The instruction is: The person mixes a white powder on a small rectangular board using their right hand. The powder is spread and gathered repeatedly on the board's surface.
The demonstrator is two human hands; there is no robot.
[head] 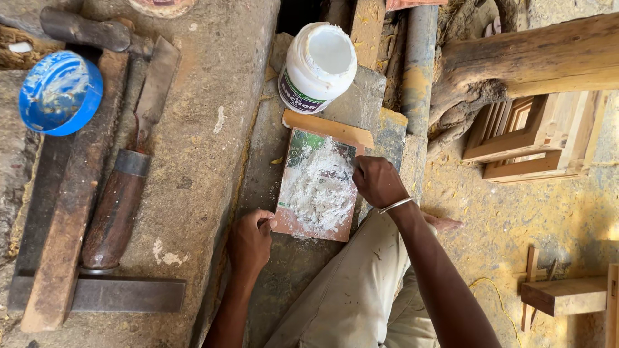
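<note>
A small flat board (317, 187) lies on a stone slab, covered with white paste or powder. My left hand (250, 240) pinches the board's lower left corner. My right hand (376, 181), with a metal bangle on the wrist, is closed at the board's right edge on a thin tool whose tip is mostly hidden by the fingers. An open white plastic jar (318, 66) of white paste stands just beyond the board. A wooden strip (327, 127) lies along the board's far edge.
A blue jar lid (59, 92) sits at the left by a wood-handled chisel (122, 187), a hammer (87, 29) and a metal square (97, 293). Small wooden frames (532, 135) stand at the right under a log (535, 61). Wooden pieces (564, 293) lie on the sawdust floor.
</note>
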